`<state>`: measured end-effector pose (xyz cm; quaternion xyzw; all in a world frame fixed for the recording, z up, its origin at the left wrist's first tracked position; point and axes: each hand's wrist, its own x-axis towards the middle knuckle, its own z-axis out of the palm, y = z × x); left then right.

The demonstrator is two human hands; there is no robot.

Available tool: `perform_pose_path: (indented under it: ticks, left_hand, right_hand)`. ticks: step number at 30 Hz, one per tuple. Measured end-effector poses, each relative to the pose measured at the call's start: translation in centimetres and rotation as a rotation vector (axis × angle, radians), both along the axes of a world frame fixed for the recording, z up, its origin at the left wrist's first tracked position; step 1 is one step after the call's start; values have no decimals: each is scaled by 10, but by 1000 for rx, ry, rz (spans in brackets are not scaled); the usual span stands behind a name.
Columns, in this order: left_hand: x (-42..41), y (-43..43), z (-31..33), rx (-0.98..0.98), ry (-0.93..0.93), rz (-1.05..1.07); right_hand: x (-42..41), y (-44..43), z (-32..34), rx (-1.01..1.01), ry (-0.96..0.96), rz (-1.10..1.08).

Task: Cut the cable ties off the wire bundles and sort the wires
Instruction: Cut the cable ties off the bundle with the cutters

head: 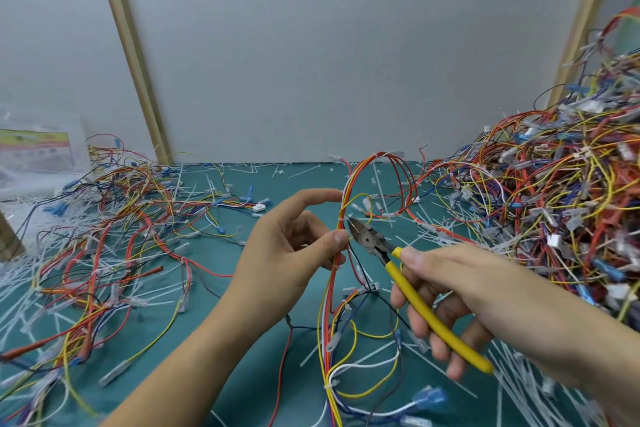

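A: How far along is this, would you say?

B: Mid-job. Nearest us the bundle [328,308] hangs down to the tabletop [270,340], and a low tie [329,386] on it is uncut.

A: And the hands?

B: The left hand [291,246] has its grip pinched on the bundle, thumb against fingers, holding it upright. The right hand [446,295] has its grip wrapped round the yellow handles of the cutters [373,240]. Their tips sit right at the upper tie [341,220], just above the left thumb. I can't tell whether the blades have bitten yet.

A: So that tie is next, I'd guess.

B: I'd guess so, then the low one, then the wires get sorted.

A: What's finished?

B: Further left lie loose wires [114,239], and white scraps [20,281] of cut ties litter the tabletop. Some wires there look tied, though.

A: And what's left?

B: Plenty. The heap [561,198] on the right climbs toward the wall [311,45], a tangle with ties all through it. A bag [34,152] sits far left.
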<state>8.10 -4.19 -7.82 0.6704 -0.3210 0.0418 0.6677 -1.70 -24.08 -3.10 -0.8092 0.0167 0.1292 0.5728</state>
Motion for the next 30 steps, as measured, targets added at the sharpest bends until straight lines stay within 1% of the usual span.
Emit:
perform_pose_path:
  ticks: [12,21,25,30]
  left_hand:
    - [0,-1,-1,28,-14,-14]
    - [-1,-1,-2,33,-4,-13]
    - [0,-1,-1,-31,54,8]
    - [0,-4,0,-101,200,-3]
  right_hand:
    - [2,-1,-3,11,5,-6]
    - [4,-2,-8,-5,-32,-3]
    - [6,-2,-8,84,-62,-66]
    - [11,-1,-10,258,-148,-200]
